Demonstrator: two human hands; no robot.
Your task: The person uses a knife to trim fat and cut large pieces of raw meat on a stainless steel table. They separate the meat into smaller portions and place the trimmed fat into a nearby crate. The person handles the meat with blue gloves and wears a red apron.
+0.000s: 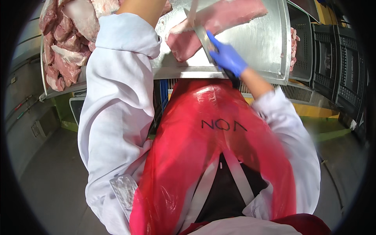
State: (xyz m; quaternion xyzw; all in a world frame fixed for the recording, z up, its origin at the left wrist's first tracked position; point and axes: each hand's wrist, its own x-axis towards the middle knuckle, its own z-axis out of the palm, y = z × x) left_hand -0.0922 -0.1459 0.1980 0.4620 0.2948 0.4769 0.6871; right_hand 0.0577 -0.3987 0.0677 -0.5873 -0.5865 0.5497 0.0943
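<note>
My right hand (229,58), in a blue glove, is closed round the dark handle of a knife (203,40). Its forefinger stretches along the blade, which lies slantwise across a long slab of pale pink meat (235,15), perhaps a loin. A thin pinkish strip (192,15) rises by the blade toward the upper edge; what it is I cannot make out. My left forearm (143,6), with its white sleeve turned back, leaves the picture at the top, so my left hand is out of view. Under the slab is a shiny metal work surface (260,51).
Raw meat pieces (66,43) are heaped at the left end of the metal surface. Black plastic crates (344,62) stand to the right, with small meat scraps (293,43) near the surface's edge. My red apron (211,105) reaches the front edge.
</note>
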